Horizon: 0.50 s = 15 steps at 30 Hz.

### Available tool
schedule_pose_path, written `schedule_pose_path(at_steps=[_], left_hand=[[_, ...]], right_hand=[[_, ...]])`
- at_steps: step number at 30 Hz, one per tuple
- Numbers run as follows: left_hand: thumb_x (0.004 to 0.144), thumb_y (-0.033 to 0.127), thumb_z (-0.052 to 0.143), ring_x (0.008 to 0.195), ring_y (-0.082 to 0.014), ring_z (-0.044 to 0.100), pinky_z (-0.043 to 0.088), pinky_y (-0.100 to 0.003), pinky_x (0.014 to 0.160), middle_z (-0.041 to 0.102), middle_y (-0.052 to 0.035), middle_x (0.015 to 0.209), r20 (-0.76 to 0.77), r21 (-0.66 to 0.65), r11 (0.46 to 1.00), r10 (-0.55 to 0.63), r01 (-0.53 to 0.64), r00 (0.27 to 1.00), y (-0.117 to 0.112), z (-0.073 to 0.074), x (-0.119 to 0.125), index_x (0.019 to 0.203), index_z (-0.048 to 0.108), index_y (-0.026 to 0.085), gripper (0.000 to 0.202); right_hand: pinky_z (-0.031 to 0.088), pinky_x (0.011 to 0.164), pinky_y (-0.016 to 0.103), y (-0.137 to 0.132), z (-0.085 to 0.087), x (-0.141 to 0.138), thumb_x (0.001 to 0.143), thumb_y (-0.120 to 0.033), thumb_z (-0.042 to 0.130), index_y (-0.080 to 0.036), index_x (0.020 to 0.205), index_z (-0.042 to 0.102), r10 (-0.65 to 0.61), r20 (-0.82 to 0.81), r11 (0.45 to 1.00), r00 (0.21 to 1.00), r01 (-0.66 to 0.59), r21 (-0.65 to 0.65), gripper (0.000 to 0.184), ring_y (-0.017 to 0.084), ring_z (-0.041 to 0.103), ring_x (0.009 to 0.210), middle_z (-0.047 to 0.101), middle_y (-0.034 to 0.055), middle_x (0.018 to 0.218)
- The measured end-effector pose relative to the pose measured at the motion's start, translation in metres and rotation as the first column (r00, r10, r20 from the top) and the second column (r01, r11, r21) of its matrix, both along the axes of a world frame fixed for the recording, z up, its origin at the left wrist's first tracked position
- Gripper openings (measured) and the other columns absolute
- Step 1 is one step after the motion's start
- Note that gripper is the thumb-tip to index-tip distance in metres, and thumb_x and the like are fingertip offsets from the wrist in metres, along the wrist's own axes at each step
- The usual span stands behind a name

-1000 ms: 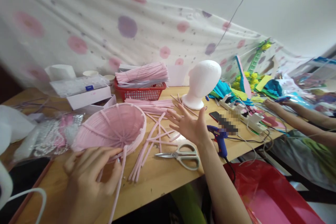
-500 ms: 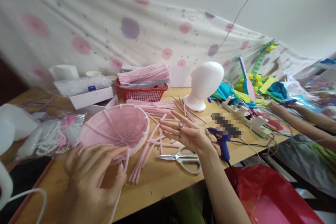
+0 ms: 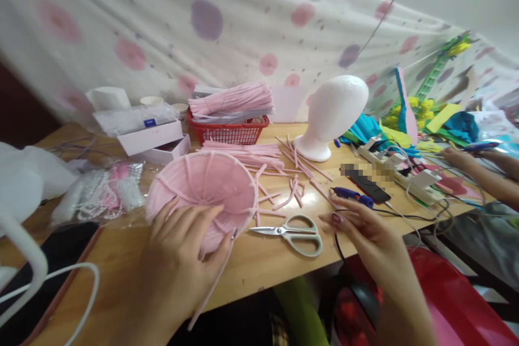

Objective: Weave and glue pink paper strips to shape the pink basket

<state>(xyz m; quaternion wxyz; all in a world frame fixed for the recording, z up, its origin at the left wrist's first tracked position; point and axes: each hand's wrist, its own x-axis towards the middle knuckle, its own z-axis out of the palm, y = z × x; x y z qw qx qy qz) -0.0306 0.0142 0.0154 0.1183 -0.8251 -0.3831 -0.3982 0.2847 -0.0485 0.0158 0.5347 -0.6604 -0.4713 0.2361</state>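
Observation:
My left hand [image 3: 178, 259] is closed on the near rim of a pink woven basket [image 3: 203, 189], tilted with its inside facing me, and a loose pink strand [image 3: 211, 286] trails from under my fingers. My right hand [image 3: 365, 230] hovers at the table's front edge just right of the scissors [image 3: 292, 232], fingers loosely stretched and empty. A blue glue gun [image 3: 352, 195] lies just beyond that hand. Loose pink strips [image 3: 284, 184] are scattered behind the scissors.
A red basket [image 3: 229, 132] holds a bundle of pink strips. A white foam head [image 3: 330, 113] stands mid-table. A power strip [image 3: 405, 170] with cables, a phone and coloured felt lie at right, where another person's arms [image 3: 482, 173] rest. A pink box [image 3: 150, 138] and bagged beads sit left.
My right hand has dropped from above the pink strips back to the table's front edge near the scissors. My left hand has turned the basket and drawn it closer.

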Motion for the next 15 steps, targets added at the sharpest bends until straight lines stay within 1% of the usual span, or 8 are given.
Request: schedule_pose_path(at_steps=[2, 4, 6, 7, 8, 10, 12, 15], left_hand=[[0.096, 0.032, 0.06, 0.088, -0.0317, 0.072, 0.05, -0.052, 0.094, 0.077, -0.0114, 0.097, -0.12, 0.03, 0.999, 0.035, -0.031, 0.992, 0.001, -0.002, 0.005, 0.114, 0.066, 0.013, 0.027], [0.095, 0.036, 0.061, 0.086, -0.033, 0.073, 0.052, -0.052, 0.09, 0.078, -0.0143, 0.097, -0.196, 0.033, 0.998, 0.067, -0.062, 0.978, 0.0, -0.001, 0.012, 0.115, 0.067, 0.011, 0.032], [0.094, 0.037, 0.063, 0.085, -0.0341, 0.073, 0.055, -0.052, 0.086, 0.077, -0.0166, 0.095, -0.19, 0.005, 0.992, 0.127, -0.128, 0.974, -0.002, 0.003, 0.023, 0.111, 0.068, 0.009, 0.033], [0.093, 0.038, 0.066, 0.084, -0.0346, 0.073, 0.056, -0.051, 0.083, 0.077, -0.0171, 0.093, -0.17, -0.028, 0.984, 0.168, -0.175, 0.971, -0.002, 0.005, 0.03, 0.109, 0.069, 0.009, 0.033], [0.091, 0.039, 0.069, 0.082, -0.0345, 0.073, 0.057, -0.05, 0.078, 0.077, -0.0166, 0.09, -0.154, -0.062, 0.975, 0.203, -0.215, 0.967, -0.003, 0.007, 0.038, 0.107, 0.07, 0.009, 0.034], [0.086, 0.035, 0.076, 0.079, -0.0328, 0.074, 0.059, -0.045, 0.071, 0.077, -0.0132, 0.087, -0.148, -0.169, 0.949, 0.242, -0.265, 0.959, -0.003, 0.009, 0.052, 0.107, 0.071, 0.011, 0.033], [0.084, 0.025, 0.077, 0.075, -0.0288, 0.075, 0.059, -0.04, 0.066, 0.079, -0.008, 0.086, -0.122, -0.277, 0.928, 0.222, -0.248, 0.967, -0.001, 0.007, 0.06, 0.107, 0.072, 0.015, 0.026], [0.089, 0.016, 0.067, 0.071, -0.0211, 0.077, 0.059, -0.031, 0.062, 0.081, -0.0018, 0.088, 0.012, -0.37, 0.921, 0.133, -0.119, 0.991, 0.001, 0.002, 0.057, 0.11, 0.072, 0.019, 0.022]], right_hand=[[0.044, 0.041, 0.03, -0.025, -0.007, 0.02, 0.074, -0.078, 0.07, -0.019, 0.087, 0.077, -0.188, 0.163, 0.955, 0.969, 0.219, -0.2, 0.06, 0.018, 0.054, 0.039, 0.064, 0.0028, 0.051], [0.041, 0.043, 0.034, -0.042, -0.014, 0.039, 0.077, -0.083, 0.057, -0.021, 0.07, 0.073, -0.305, 0.374, 0.85, 0.876, 0.428, -0.309, 0.064, 0.023, 0.053, 0.04, 0.054, 0.0036, 0.042], [0.045, 0.051, 0.04, -0.047, -0.021, 0.056, 0.077, -0.084, 0.049, -0.024, 0.063, 0.067, -0.381, 0.54, 0.745, 0.75, 0.595, -0.301, 0.064, 0.03, 0.061, 0.053, 0.062, 0.009, 0.052], [0.048, 0.056, 0.044, -0.046, -0.024, 0.063, 0.075, -0.083, 0.049, -0.024, 0.066, 0.066, -0.407, 0.585, 0.716, 0.702, 0.643, -0.273, 0.062, 0.034, 0.065, 0.061, 0.067, 0.0121, 0.062], [0.05, 0.063, 0.048, -0.041, -0.027, 0.07, 0.074, -0.082, 0.051, -0.024, 0.073, 0.067, -0.416, 0.612, 0.707, 0.672, 0.662, -0.247, 0.061, 0.038, 0.068, 0.071, 0.071, 0.0151, 0.073], [0.051, 0.077, 0.057, -0.026, -0.033, 0.081, 0.072, -0.08, 0.056, -0.02, 0.091, 0.069, -0.381, 0.65, 0.732, 0.658, 0.644, -0.222, 0.063, 0.046, 0.068, 0.093, 0.073, 0.0215, 0.092], [0.048, 0.086, 0.064, -0.007, -0.037, 0.086, 0.074, -0.076, 0.061, -0.017, 0.102, 0.071, -0.334, 0.688, 0.733, 0.645, 0.636, -0.24, 0.066, 0.054, 0.061, 0.11, 0.072, 0.0263, 0.101], [0.047, 0.084, 0.063, 0.018, -0.041, 0.087, 0.079, -0.07, 0.063, -0.018, 0.091, 0.074, -0.289, 0.69, 0.732, 0.663, 0.618, -0.287, 0.054, 0.054, 0.061, 0.108, 0.07, 0.0248, 0.093]])
